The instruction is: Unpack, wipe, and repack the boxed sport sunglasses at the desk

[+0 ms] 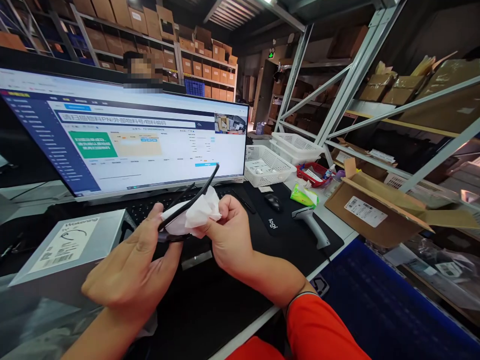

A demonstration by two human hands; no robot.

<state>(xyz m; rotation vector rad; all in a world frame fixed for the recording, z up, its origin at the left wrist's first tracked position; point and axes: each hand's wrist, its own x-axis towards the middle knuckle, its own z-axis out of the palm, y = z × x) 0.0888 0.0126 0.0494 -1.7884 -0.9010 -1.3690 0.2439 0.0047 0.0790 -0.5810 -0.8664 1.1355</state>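
Note:
My left hand (131, 270) grips a pair of black glasses (187, 202) by the frame, one temple arm sticking up toward the monitor. My right hand (227, 235) pinches a white tissue (200, 212) against the glasses' lens. Both hands hover above a black desk mat (210, 295), just in front of a black keyboard (150, 207). The lens itself is mostly hidden by the tissue and my fingers.
A wide monitor (123, 135) stands behind the keyboard. A grey box (71, 245) lies at left. A mouse (272, 202), barcode scanner (311, 225), green tissue pack (303, 196), white baskets (268, 167) and an open cardboard box (375, 212) sit at right. Another person is behind the monitor.

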